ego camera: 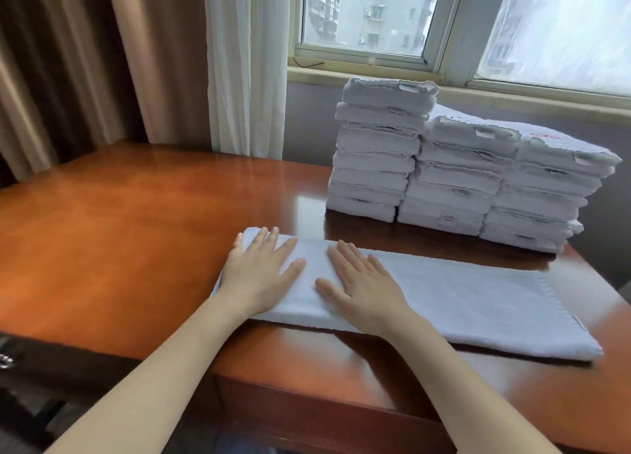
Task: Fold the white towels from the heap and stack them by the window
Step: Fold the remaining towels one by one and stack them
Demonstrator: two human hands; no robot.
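At the frame's centre, the left hand (261,272) and right hand (362,283) press flat, fingers straight, on the towel (461,296), probably smoothing its fold.

We log the left part of the counter (112,235) as bare wood, open from its near edge back to the curtains (246,78). The long folded towel (478,303) lies across the right part, with our left hand (259,276) and right hand (365,289) flat on its left end. Behind it, three towel stacks (450,187) wall off the far right under the window sill (512,93); the leftmost stands tallest. A narrow band of bare counter runs between towel and stacks.
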